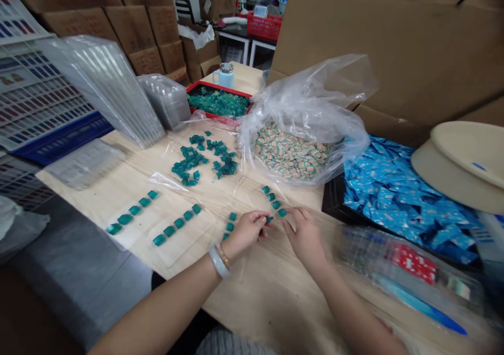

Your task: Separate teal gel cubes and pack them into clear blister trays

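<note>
My left hand (pixel 249 231), with bracelets at the wrist, is closed in a pinch on a small teal gem-like piece (pixel 269 220). Just right of it, my right hand (pixel 307 235) has its fingers stretched out and apart. Its fingertips are close to the nearest teal piece (pixel 282 212) of a short slanting row; I cannot tell whether they touch. Part of another row of teal pieces (pixel 229 227) shows beside my left hand. Two more rows (pixel 178 222) (pixel 134 210) lie on clear plastic to the left. Loose teal pieces (pixel 189 159) are heaped farther back.
A clear bag (pixel 311 108) of small printed packets stands at the back. Blue packets (pixel 394 187) fill a black tray on the right, near a blurred clear box (pixel 413 265). A red-rimmed tray (pixel 220 116), a mug (pixel 226 76) and stacked plastic trays (pixel 106 82) stand farther off.
</note>
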Demonstrator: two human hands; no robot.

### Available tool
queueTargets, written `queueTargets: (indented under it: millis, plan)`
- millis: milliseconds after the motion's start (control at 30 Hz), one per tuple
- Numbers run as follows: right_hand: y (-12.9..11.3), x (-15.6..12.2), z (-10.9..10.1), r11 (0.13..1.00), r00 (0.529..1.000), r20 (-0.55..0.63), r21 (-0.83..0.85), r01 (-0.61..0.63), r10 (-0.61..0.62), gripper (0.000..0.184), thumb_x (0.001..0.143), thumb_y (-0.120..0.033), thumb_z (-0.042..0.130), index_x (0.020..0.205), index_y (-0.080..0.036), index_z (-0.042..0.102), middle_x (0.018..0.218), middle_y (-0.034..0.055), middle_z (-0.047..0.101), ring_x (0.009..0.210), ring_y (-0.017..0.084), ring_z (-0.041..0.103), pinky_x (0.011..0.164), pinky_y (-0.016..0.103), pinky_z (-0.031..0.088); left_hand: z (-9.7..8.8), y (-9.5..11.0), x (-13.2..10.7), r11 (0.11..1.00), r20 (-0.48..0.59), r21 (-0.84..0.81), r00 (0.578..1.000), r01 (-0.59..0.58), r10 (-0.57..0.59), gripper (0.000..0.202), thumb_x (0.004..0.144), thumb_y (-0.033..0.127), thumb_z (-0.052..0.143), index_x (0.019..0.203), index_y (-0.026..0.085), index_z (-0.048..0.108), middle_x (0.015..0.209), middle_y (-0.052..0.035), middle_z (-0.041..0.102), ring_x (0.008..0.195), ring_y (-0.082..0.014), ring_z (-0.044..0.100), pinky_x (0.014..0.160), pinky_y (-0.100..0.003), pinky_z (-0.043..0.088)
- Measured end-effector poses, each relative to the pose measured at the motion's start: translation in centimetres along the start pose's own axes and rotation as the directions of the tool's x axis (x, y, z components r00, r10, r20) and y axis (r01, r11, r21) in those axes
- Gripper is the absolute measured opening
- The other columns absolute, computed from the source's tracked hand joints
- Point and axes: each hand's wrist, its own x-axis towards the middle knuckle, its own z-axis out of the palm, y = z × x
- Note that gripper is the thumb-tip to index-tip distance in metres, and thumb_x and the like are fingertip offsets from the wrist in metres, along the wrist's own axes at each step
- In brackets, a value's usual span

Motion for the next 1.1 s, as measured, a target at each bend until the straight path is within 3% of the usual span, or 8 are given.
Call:
queueTargets:
  millis: [100, 267, 400, 600, 733, 867, 1000, 1100]
  plan:
    - [-1.7, -1.1, -0.3, 0.956, 0.994, 0.021, 0.272, -0.111, 0.110, 0.016, 0.077, -0.030, 0.047, 0.071, -0.017, 0.055, 0.067, 0.0031, 0.056, 0.063, 0.016, 0.052, 0.059, 0.027, 0.041, 0.6, 0.2, -0.6, 0.994, -0.011, 0.062, 0.996, -0.093, 0.094, 0.021, 0.077, 0.019, 0.043, 0.093, 0.011, 0.053, 0.072, -0.0024, 0.059, 0.044, -0.0044, 0.045, 0.041, -0.017, 0.032]
    - [-2.5, -1.2, 0.0, 0.707, 0.953, 0.170, 0.640, -0.301, 0.252, 0.020, 0.067, -0.036, 0.058, 0.063, -0.016, 0.053, 0.057, -0.0014, 0.053, 0.054, 0.011, 0.047, 0.055, 0.024, 0.038, 0.8, 0.2, -1.4, 0.962, -0.080, 0.184, 0.972, -0.201, 0.219, 0.016, 0.077, 0.018, 0.041, 0.087, 0.012, 0.053, 0.054, 0.0034, 0.050, 0.044, -0.0070, 0.046, 0.045, -0.018, 0.037]
    - [-2.8, -1.0, -0.5, 0.534, 0.914, 0.306, 0.742, -0.405, 0.268, 0.024, 0.062, -0.038, 0.064, 0.063, -0.015, 0.057, 0.056, -0.0018, 0.053, 0.055, 0.011, 0.047, 0.057, 0.025, 0.037, 0.4, -0.2, -1.6, 0.939, -0.104, 0.246, 0.957, -0.240, 0.272, 0.017, 0.077, 0.020, 0.041, 0.086, 0.013, 0.053, 0.065, 0.0007, 0.055, 0.044, -0.0063, 0.046, 0.044, -0.019, 0.038]
    - [-3.1, -0.9, -1.0, 0.425, 0.875, 0.395, 0.767, -0.481, 0.280, 0.027, 0.055, -0.038, 0.069, 0.060, -0.014, 0.058, 0.053, -0.0022, 0.054, 0.052, 0.009, 0.046, 0.057, 0.025, 0.037, 0.1, -0.7, -1.9, 0.863, -0.087, 0.388, 0.919, -0.324, 0.384, 0.019, 0.080, 0.021, 0.038, 0.089, 0.016, 0.054, 0.075, -0.0008, 0.059, 0.050, -0.0069, 0.049, 0.051, -0.020, 0.040]
    - [-3.2, -0.8, -1.3, 0.389, 0.847, 0.451, 0.754, -0.530, 0.280, 0.028, 0.053, -0.038, 0.071, 0.059, -0.014, 0.058, 0.053, -0.0019, 0.055, 0.052, 0.009, 0.047, 0.057, 0.025, 0.038, 0.0, -0.3, -2.5, 0.795, -0.065, 0.478, 0.887, -0.375, 0.458, 0.019, 0.080, 0.019, 0.038, 0.089, 0.016, 0.055, 0.077, -0.0017, 0.060, 0.064, -0.0103, 0.054, 0.061, -0.021, 0.042]
    - [-3.4, -0.7, -1.4, 0.415, 0.851, 0.443, 0.743, -0.525, 0.283, 0.026, 0.054, -0.036, 0.069, 0.058, -0.014, 0.058, 0.051, -0.0020, 0.055, 0.051, 0.009, 0.047, 0.056, 0.024, 0.038, 0.1, 0.1, -3.2, 0.719, -0.009, 0.561, 0.866, -0.410, 0.500, 0.020, 0.082, 0.017, 0.037, 0.091, 0.017, 0.055, 0.082, -0.0024, 0.062, 0.075, -0.0129, 0.056, 0.068, -0.023, 0.042]
    - [-3.4, -0.8, -1.0, 0.453, 0.858, 0.395, 0.731, -0.510, 0.328, 0.017, 0.054, -0.028, 0.065, 0.053, -0.015, 0.052, 0.046, -0.0053, 0.049, 0.047, 0.008, 0.044, 0.052, 0.023, 0.036, 0.0, 0.4, -3.5, 0.671, 0.072, 0.611, 0.873, -0.420, 0.481, 0.022, 0.083, 0.021, 0.038, 0.097, 0.018, 0.054, 0.085, -0.0027, 0.062, 0.075, -0.0134, 0.056, 0.069, -0.024, 0.042]
    - [-3.3, -0.8, -0.9, 0.492, 0.856, 0.422, 0.700, -0.518, 0.299, 0.013, 0.054, -0.025, 0.060, 0.052, -0.016, 0.051, 0.045, -0.0064, 0.047, 0.046, 0.008, 0.041, 0.051, 0.024, 0.034, -0.4, 1.2, -3.5, 0.609, 0.155, 0.661, 0.874, -0.438, 0.460, 0.019, 0.077, 0.024, 0.049, 0.093, 0.017, 0.057, 0.084, -0.0035, 0.061, 0.075, -0.0142, 0.056, 0.069, -0.024, 0.042]
